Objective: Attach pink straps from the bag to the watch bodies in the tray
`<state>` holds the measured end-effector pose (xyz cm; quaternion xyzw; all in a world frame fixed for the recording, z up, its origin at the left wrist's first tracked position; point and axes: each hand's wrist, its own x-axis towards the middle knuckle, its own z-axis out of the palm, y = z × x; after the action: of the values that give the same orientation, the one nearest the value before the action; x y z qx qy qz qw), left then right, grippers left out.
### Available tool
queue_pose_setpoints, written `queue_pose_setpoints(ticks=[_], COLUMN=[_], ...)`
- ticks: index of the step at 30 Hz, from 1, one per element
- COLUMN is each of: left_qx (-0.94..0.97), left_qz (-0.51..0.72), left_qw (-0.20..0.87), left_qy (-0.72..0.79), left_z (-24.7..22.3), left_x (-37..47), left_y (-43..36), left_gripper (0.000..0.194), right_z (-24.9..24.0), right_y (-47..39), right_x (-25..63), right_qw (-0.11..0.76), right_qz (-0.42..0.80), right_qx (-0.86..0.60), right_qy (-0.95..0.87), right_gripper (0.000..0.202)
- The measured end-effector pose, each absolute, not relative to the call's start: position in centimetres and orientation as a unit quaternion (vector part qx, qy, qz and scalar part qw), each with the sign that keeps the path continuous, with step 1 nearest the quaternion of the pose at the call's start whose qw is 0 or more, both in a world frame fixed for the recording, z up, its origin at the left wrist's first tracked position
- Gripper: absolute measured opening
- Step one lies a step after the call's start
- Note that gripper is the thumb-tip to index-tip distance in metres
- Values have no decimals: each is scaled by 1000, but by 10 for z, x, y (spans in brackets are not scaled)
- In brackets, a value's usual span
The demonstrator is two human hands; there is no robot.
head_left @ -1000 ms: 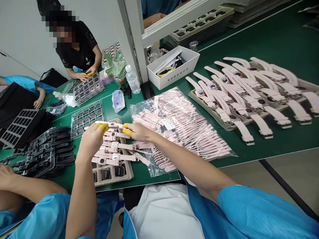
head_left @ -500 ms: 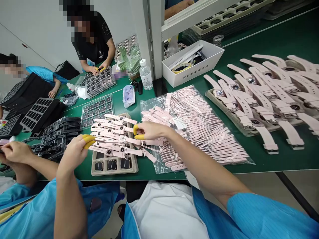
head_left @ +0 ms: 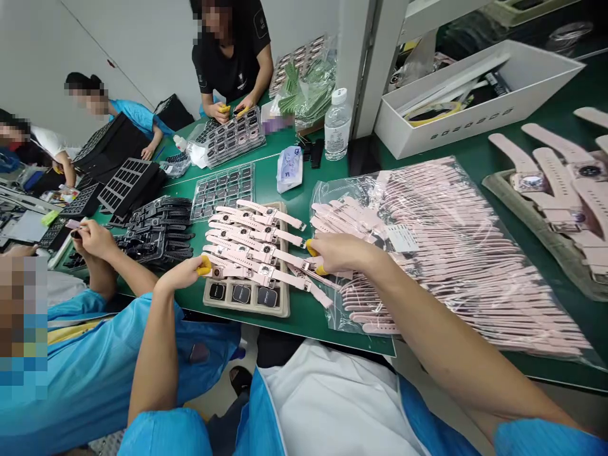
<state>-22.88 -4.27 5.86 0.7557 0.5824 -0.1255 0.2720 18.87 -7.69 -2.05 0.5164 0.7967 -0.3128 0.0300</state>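
Note:
Smartwatches with pale pink straps (head_left: pixel 244 234) lie in overlapping rows across a beige tray (head_left: pixel 285 297). My left hand (head_left: pixel 185 272), yellow covers on its fingertips, is closed at the left strap ends of the lower rows. My right hand (head_left: pixel 339 253), also with yellow fingertip covers, curls round a strap end at the tray's right side. Its fingers hide part of that strap. Dark square watch faces (head_left: pixel 241 293) show in the tray's front pockets. Beside my right hand lies a clear bag of pink straps (head_left: pixel 456 253).
A white box (head_left: pixel 475 101) of tools, a water bottle (head_left: pixel 337 123) and a tissue pack (head_left: pixel 289 170) stand behind. More pink-strapped watches (head_left: pixel 589 171) fill a tray at right. A co-worker's hands (head_left: pixel 97 240) work at left by black-strapped watches (head_left: pixel 159 231); others sit across the table.
The view has swung left, so the table things sit further right. My right hand has moved rightward off the watches to the strap ends; my left hand stays at the tray's left side.

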Motion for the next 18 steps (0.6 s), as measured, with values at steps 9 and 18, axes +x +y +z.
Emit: queue_pose_setpoints(ticks=[9,18], left_qx=[760,766], left_qz=[-150,-132], left_qw=[210,174], left_qy=[597,605], left_z=[59,53], left_x=[-236,-233], left_y=[-35,-32], left_gripper=[13,17], right_z=[-24,-29], right_y=[-74,-59], right_x=[193,219], right_qw=[44,19], right_qz=[-338,-381], right_qx=[541,560], right_qy=[769,736], right_gripper=[25,25])
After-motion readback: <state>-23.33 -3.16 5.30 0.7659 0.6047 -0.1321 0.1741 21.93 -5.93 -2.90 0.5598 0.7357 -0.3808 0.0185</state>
